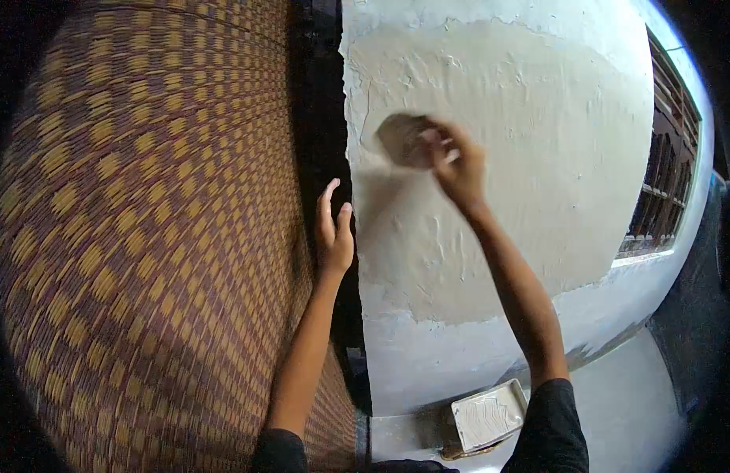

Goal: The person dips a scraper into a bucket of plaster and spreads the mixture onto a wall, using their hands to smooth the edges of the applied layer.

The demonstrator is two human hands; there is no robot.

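Note:
My right hand (458,162) is closed round a dark, flat scraper (403,140), somewhat blurred, held against or just off the wall (554,150). A broad patch of beige, wet-looking coating with ridges covers much of the white wall around it. Lower and to the left, my left hand (336,229) is raised beside the wall's ragged left edge, fingers apart and holding nothing. Whether it touches the edge cannot be made out.
A woven brown and yellow mat (160,236) hangs along the left, with a dark gap beside the wall. On the floor below stands a tray (489,416) of white paste. A barred window (666,158) is at the right.

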